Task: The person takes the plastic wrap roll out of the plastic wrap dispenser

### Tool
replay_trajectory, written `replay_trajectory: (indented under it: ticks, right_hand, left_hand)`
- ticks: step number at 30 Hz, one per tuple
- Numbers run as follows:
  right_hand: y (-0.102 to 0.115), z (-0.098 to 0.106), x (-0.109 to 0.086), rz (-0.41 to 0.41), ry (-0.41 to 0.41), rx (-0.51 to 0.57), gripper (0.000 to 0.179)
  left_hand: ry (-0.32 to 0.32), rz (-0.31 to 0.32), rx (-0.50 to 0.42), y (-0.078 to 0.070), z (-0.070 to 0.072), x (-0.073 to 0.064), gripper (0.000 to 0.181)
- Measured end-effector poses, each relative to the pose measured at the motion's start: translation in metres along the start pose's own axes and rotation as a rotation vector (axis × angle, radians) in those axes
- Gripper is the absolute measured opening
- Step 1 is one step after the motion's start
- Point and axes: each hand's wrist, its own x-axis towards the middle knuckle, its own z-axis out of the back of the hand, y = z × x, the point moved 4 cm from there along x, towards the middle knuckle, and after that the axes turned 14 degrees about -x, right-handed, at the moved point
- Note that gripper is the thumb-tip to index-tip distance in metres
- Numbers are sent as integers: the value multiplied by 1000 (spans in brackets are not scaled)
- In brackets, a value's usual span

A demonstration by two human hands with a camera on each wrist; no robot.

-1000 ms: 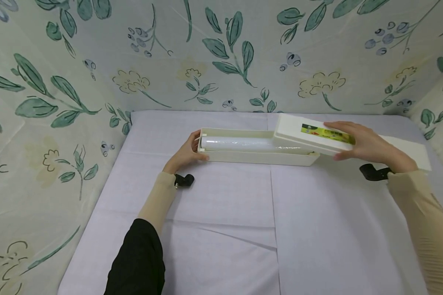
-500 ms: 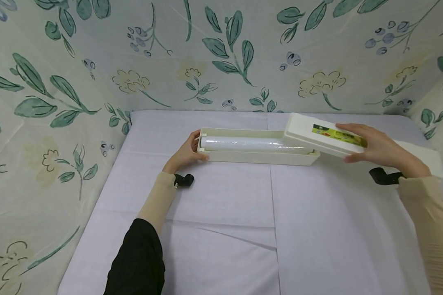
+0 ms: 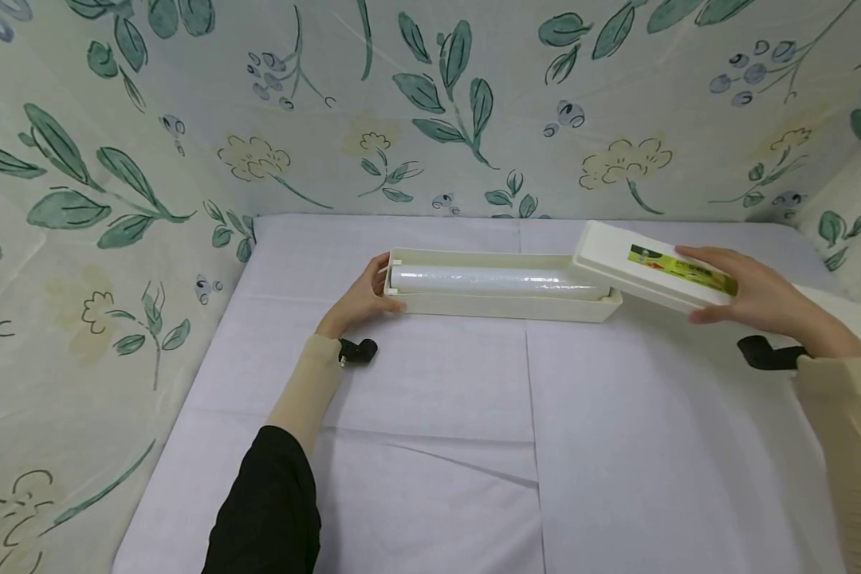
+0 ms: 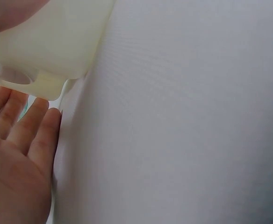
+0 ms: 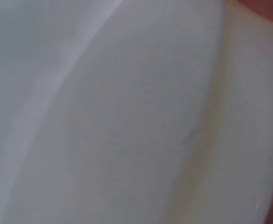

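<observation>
Plainly, the long, pale box (image 3: 502,306) sits on the tabletop (image 3: 430,414) with its top uncovered and a roll (image 3: 481,279) wrapped in clear, shiny film lying lengthwise inside; its white lid (image 3: 610,249) is held off to the right, tilted, one end over the box's right end, though I cannot tell whether the two touch there.

Both hands are occupied: the left hand (image 3: 356,299) grips the box's left end, thumb on the near side and fingers round the end; the right hand (image 3: 768,299) holds the lid across its width, thumb at the near edge and fingers over the yellow-green label (image 3: 682,269); the right wrist view is too close and blurred to add much beyond a pale, smooth surface.

Both shells look like thin, stiff plastic, probably light and rather slick; the lid, being long, would likely tip if pinched at one end, so its long edges near the middle seem the sound hold; the box should be steadiest by its end walls, the roll giving it some weight; the roll itself may well be slippery, and its film easily creased, so its ends are the kinder grip.

The tabletop wears a white cloth with fold lines and a few wrinkles; behind it and at the sides hangs a pale curtain (image 3: 531,88) printed with green leaves, yellow flowers and blue berries.
</observation>
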Motion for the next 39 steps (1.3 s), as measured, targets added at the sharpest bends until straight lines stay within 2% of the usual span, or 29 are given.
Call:
replay_trajectory:
  ticks: [14,23,39]
  right_hand:
    - [-22,-5,-10,-76,25,-18,109]
    - [-30,-5,-15,-103,4,-37,110]
    - [-41,-10,-27,-143,-20,-21,110]
  left_hand:
    - [5,-11,-24,4,2,2,102]
    - [23,-22,-22,-1,0,1,100]
    - [20,-22,-6,-2,0,0,100]
